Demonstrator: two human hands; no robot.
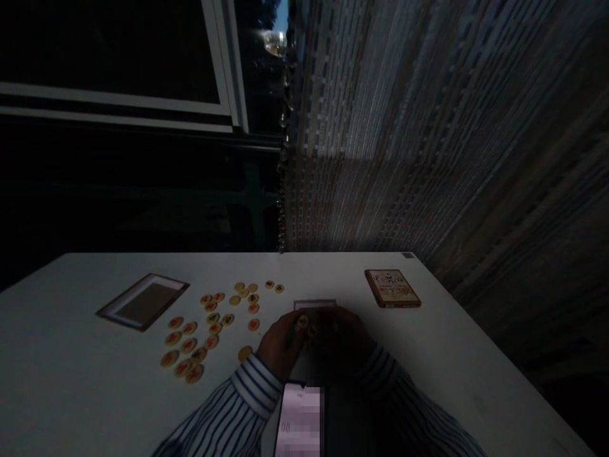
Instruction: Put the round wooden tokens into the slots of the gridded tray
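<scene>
My left hand [280,343] is closed, with a round wooden Chinese chess piece [302,321] showing at its fingers. Close against it, in deep shadow, my right hand [346,335] curls inward; what its fingers hold is too dark to make out. Another piece [312,331] shows dimly between the two hands. Just beyond them the pale rim of a shallow box [314,303] is partly covered by the fingers. One plain-faced piece [245,353] lies beside my left wrist. Farther left, several pieces with red marks [189,345] and dark marks [228,319] are scattered loosely.
An open shallow box part [177,289] with a brown inside lies at the left of the white table [95,393]. A printed flat box [394,289] sits at the right. A lit phone [297,422] is between my forearms. A string curtain [361,139] hangs behind.
</scene>
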